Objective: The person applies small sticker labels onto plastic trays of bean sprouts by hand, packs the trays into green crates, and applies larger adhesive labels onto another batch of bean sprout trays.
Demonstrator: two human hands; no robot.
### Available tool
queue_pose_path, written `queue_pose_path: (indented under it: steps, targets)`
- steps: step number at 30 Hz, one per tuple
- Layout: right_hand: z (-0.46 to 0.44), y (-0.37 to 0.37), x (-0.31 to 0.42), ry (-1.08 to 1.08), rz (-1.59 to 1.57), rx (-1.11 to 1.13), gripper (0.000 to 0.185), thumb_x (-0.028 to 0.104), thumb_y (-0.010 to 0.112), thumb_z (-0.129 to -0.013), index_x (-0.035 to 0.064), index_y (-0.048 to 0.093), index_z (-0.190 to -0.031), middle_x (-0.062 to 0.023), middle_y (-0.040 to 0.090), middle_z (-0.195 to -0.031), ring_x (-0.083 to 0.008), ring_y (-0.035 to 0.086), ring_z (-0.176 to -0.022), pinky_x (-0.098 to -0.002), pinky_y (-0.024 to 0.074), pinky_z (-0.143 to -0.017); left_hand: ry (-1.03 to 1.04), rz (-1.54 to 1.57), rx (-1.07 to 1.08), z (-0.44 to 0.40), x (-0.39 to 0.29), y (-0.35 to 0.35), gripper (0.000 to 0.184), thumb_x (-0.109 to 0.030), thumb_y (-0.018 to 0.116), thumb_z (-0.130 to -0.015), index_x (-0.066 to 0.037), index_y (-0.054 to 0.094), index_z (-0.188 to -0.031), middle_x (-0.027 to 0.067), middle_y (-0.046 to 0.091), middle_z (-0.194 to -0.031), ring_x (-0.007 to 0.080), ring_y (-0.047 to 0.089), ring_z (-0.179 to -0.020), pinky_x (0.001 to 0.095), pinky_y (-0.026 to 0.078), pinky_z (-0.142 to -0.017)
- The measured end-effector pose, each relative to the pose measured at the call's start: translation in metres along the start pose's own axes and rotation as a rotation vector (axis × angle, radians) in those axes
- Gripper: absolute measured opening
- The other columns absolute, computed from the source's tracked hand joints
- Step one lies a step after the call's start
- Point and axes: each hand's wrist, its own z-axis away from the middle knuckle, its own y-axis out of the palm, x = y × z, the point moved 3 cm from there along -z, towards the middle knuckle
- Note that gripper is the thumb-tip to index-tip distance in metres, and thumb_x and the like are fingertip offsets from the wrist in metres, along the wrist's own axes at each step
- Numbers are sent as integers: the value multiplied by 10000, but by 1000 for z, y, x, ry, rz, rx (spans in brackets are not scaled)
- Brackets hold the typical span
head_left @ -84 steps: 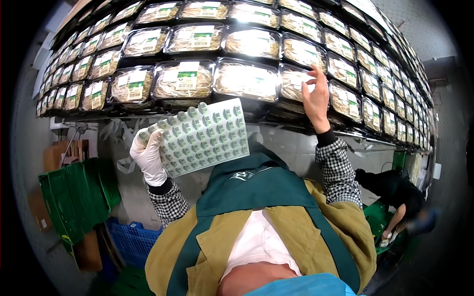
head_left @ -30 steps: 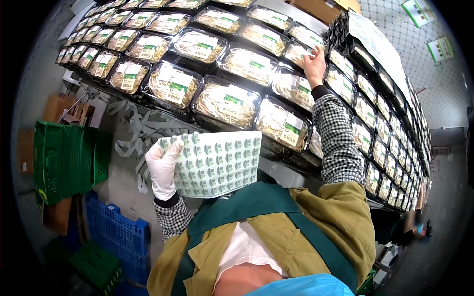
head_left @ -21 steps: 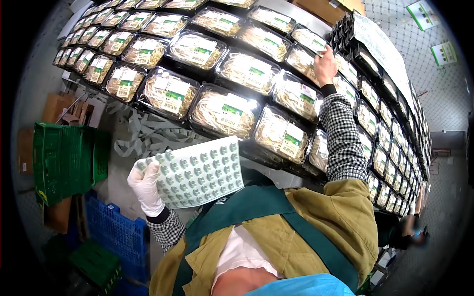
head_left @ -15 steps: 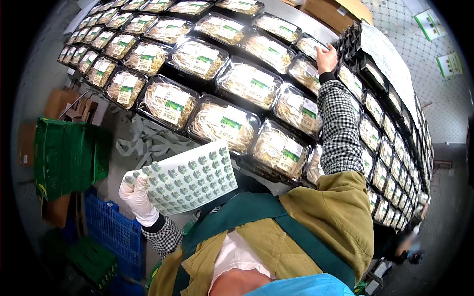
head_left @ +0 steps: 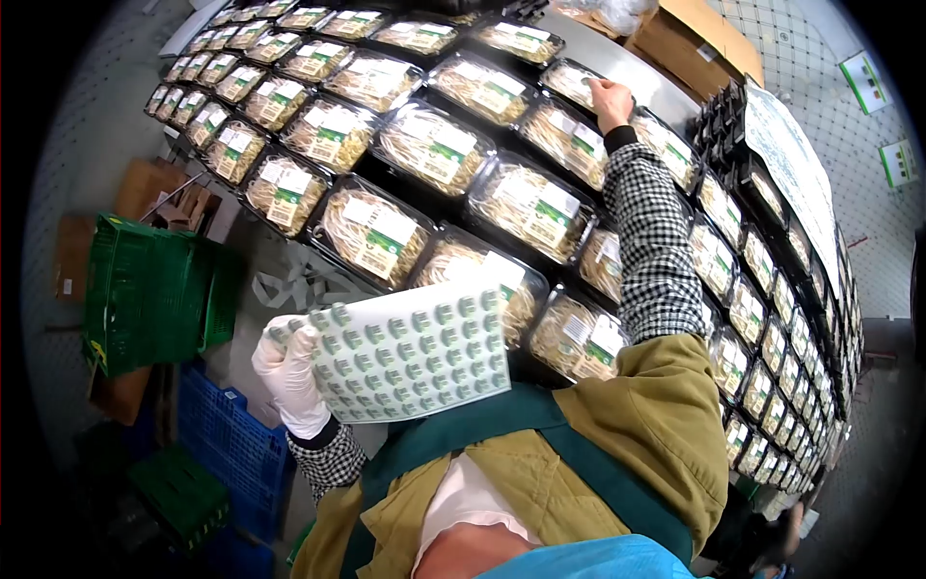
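Note:
My left hand (head_left: 292, 372), in a white glove, grips the left edge of a sheet of green and white stickers (head_left: 415, 355) in front of my apron. My bare right hand (head_left: 612, 103) reaches far out over the rows, its fingers bent down onto the right end of a clear-lidded tray (head_left: 569, 83) in the back row. Whether the fingertips hold anything is hidden. Packed trays (head_left: 431, 147) of pale, stringy food with white and green labels lie in rows beneath and around both arms. The sheet's upper edge overlaps a front tray (head_left: 453, 262).
Stacked black trays (head_left: 723, 125) with a clear plastic sheet (head_left: 791, 164) stand at the right. A cardboard box (head_left: 694, 48) is behind. Green crates (head_left: 145, 299) and a blue crate (head_left: 231, 449) are at the left. Another person (head_left: 762, 531) is at the lower right.
My right hand has moved from the front rows to the back row, and lately slightly left. The view has turned over the rows. My left hand still holds the sticker sheet, now swung back rightwards.

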Motion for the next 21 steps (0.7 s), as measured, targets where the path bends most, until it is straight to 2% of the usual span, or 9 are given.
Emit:
queue_pose_path:
  steps: [4, 6, 10, 12, 13, 14, 16, 18, 21]
  targets:
    - [11, 40, 23, -94, 568, -164, 270, 286, 607, -770, 105, 709, -942, -147, 642, -1049, -354, 621, -977, -467, 476, -821, -62, -20, 75, -48, -7, 8, 95, -37, 690, -824, 4, 641, -895, 15, 660, -808, 65, 575, -700, 213, 467, -658]
    - [13, 43, 23, -144, 679, -196, 305, 257, 591, -790, 64, 639, -1021, -161, 624, -1068, -361, 623, -968, -480, 481, -814, -105, 1, 148, -79, -1, 0, 123, -26, 664, -839, 19, 646, -953, 40, 673, -863, 82, 602, -747, 225, 484, -698]
    - [9, 18, 22, -36, 515, -186, 292, 253, 586, -821, 33, 581, -1014, -189, 648, -987, -350, 643, -907, -461, 496, -788, -137, 7, 364, -139, -10, 14, 262, 14, 561, -874, 41, 592, -1133, 68, 660, -1019, 115, 613, -893, 237, 480, -823]
    - [52, 11, 90, -288, 198, -59, 259, 238, 622, -847, 14, 622, -978, -149, 674, -928, -275, 658, -864, -373, 506, -759, -111, -6, 527, -166, -4, 12, 212, -52, 564, -910, 27, 600, -1103, 38, 659, -952, 80, 595, -846, 215, 470, -774]
    - [87, 14, 132, -367, -92, 196, 238, 233, 640, -861, 26, 649, -977, -110, 679, -955, -208, 655, -846, -315, 506, -735, -116, -7, 555, -175, -3, 10, 189, -84, 577, -916, 20, 607, -1070, 26, 657, -917, 68, 583, -812, 210, 464, -740]
    - [132, 16, 172, -298, -274, 504, 265, 260, 644, -875, 44, 647, -1029, -82, 677, -978, -155, 634, -861, -286, 509, -759, -117, -11, 590, -185, -4, 10, 175, -116, 590, -922, 14, 614, -1038, 14, 655, -881, 57, 571, -778, 205, 458, -707]
    - [218, 20, 241, -575, -332, 877, 317, 272, 658, -858, 60, 629, -1091, -79, 657, -1002, -151, 614, -874, -299, 514, -800, -24, -73, 633, -200, 0, 7, 185, -168, 611, -921, 7, 622, -980, 0, 651, -830, 41, 546, -736, 200, 446, -667]
    - [276, 20, 287, -808, -179, 846, 377, 206, 673, -825, 76, 595, -1170, -79, 613, -1083, -173, 605, -884, -327, 529, -793, 19, -103, 674, -208, 2, 6, 183, -187, 613, -922, -5, 633, -919, -8, 634, -764, 37, 519, -697, 212, 435, -625]
    - [311, 26, 310, -784, -77, 766, 365, 194, 667, -826, 77, 591, -1163, -64, 594, -1017, -178, 597, -847, -319, 526, -736, 121, -183, 708, -210, -4, 8, 203, -203, 601, -930, -14, 631, -863, 5, 599, -667, 43, 486, -623, 238, 416, -558]
